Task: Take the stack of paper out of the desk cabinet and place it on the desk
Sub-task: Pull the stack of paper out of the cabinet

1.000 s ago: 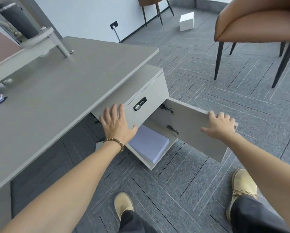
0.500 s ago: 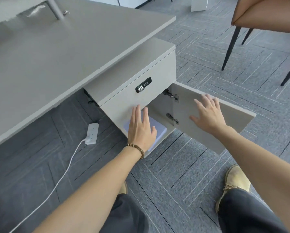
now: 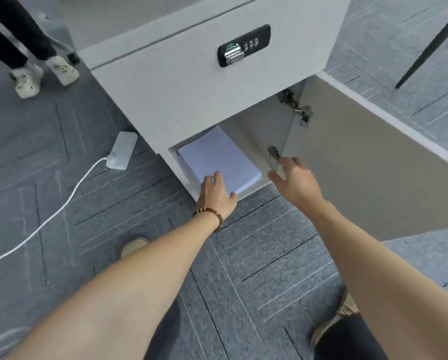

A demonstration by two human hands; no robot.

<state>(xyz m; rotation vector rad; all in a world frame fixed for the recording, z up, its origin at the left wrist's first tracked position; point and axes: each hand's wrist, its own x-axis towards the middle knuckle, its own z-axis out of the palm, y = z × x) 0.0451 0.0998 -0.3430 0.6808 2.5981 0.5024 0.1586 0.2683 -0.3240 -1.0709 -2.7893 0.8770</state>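
Note:
A white stack of paper (image 3: 217,157) lies flat on the floor of the grey desk cabinet (image 3: 181,89), below a drawer with a black combination lock (image 3: 243,45). The cabinet door (image 3: 368,172) stands swung open to the right. My left hand (image 3: 216,194), with a bead bracelet on the wrist, rests its fingers on the near left corner of the stack. My right hand (image 3: 294,181) hovers open at the cabinet mouth, just right of the stack and next to the lower hinge. The desk top is out of view.
A white power strip (image 3: 121,150) with its cable (image 3: 48,219) lies on the grey carpet left of the cabinet. Another person's legs and white shoes (image 3: 43,74) stand at the far left. A dark chair leg (image 3: 431,45) slants at top right. My shoes are below.
The view has dropped low and close to the cabinet. My right hand left the door and came to the opening. My left hand slid to the stack's near corner.

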